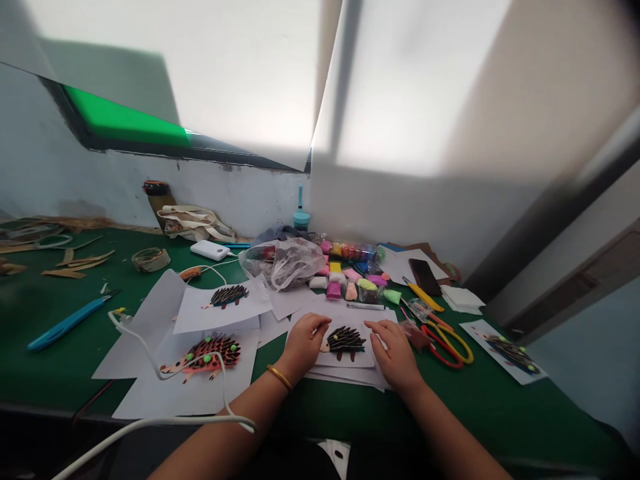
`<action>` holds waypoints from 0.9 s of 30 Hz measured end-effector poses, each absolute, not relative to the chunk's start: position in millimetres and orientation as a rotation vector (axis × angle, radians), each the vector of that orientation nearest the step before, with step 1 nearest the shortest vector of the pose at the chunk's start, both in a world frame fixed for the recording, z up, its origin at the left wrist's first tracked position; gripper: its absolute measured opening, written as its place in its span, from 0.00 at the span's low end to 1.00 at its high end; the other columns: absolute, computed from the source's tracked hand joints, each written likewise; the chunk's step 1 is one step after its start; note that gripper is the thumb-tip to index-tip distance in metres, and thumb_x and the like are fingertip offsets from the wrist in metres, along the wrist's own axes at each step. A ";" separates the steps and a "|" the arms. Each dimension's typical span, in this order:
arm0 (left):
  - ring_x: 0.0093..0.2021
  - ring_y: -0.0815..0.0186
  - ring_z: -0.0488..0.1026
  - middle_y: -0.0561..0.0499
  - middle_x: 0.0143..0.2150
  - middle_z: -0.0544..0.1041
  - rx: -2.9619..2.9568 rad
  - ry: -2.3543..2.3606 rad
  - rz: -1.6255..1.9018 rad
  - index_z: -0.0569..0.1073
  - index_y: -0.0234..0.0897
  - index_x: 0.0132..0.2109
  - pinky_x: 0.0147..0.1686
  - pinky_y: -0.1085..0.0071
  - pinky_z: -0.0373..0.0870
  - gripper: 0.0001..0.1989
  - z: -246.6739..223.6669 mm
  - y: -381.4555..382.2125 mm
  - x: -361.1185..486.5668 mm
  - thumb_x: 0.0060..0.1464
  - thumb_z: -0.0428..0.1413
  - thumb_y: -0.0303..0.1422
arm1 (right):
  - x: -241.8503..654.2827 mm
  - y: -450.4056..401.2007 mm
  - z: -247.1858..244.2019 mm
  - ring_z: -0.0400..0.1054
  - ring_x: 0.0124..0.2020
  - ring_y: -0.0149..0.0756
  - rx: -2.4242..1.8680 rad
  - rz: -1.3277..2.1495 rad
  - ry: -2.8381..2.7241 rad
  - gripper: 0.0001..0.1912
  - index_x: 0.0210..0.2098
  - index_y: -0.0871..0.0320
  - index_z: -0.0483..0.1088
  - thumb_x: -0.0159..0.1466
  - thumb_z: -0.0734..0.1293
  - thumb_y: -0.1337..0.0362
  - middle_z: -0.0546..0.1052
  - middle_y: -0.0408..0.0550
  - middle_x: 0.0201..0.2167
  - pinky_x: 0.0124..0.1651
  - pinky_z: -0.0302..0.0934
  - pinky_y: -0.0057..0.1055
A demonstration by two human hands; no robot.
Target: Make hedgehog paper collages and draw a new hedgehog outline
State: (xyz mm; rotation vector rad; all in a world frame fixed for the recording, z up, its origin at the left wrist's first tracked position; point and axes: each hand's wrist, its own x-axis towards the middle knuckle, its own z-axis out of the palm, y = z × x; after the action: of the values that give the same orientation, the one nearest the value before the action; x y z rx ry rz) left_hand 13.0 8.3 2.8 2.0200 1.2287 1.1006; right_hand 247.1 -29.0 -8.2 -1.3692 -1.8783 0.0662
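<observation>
A clay hedgehog (345,339) with dark spines and brown feet lies on a white paper sheet (359,361) in front of me. My left hand (306,341), with a yellow bangle at the wrist, rests at the sheet's left side, its fingers loosely curved and holding nothing. On the right side of the sheet is my right hand (395,352), fingers stretched toward the hedgehog with nothing between them. More paper lies beneath this sheet. A pen (366,307) sits just behind it.
Left are papers with a red spotted hedgehog (215,353) and a dark hedgehog (229,296), crossed by a white cable (150,421), and a blue craft knife (70,325). Clay packets (334,289) lie behind. Right are scissors (450,343), a phone (425,277) and another hedgehog sheet (530,377).
</observation>
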 end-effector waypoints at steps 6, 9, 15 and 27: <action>0.35 0.63 0.74 0.48 0.36 0.78 1.590 1.012 1.017 0.74 0.37 0.41 0.38 0.67 0.72 0.12 17.1 -8.1 27.4 0.54 0.55 0.39 | 223.1 -46.2 9.7 0.65 0.47 0.44 -1.254 0.206 -1.892 0.14 0.50 0.51 0.71 0.67 0.62 0.61 0.73 0.52 0.43 0.50 0.62 0.42; 0.31 0.65 0.73 0.50 0.27 0.76 1.487 0.922 0.952 0.74 0.35 0.34 0.34 0.69 0.70 0.14 30.9 -19.3 32.9 0.53 0.56 0.43 | 210.0 -54.7 24.5 0.66 0.47 0.44 -1.202 0.274 -1.874 0.12 0.48 0.51 0.72 0.65 0.65 0.61 0.73 0.51 0.43 0.49 0.63 0.41; 0.30 0.67 0.70 0.51 0.28 0.75 1.530 0.933 0.863 0.75 0.34 0.31 0.31 0.73 0.66 0.18 44.2 -30.5 30.2 0.52 0.58 0.47 | 202.2 -63.7 40.2 0.67 0.41 0.42 -1.176 0.280 -1.879 0.07 0.37 0.51 0.75 0.66 0.65 0.58 0.74 0.49 0.36 0.43 0.64 0.39; 0.30 0.67 0.71 0.50 0.27 0.75 1.439 0.837 0.733 0.75 0.31 0.31 0.32 0.73 0.67 0.21 43.8 -33.4 28.0 0.48 0.60 0.49 | 206.1 -71.8 46.0 0.67 0.38 0.39 -1.126 0.283 -1.957 0.08 0.34 0.53 0.74 0.67 0.63 0.62 0.74 0.48 0.33 0.41 0.63 0.37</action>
State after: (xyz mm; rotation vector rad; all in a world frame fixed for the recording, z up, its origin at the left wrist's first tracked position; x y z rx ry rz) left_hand 28.0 -33.4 43.8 1.4392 0.8374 0.7326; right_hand 206.1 -71.8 46.0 -1.1264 -1.9566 0.2830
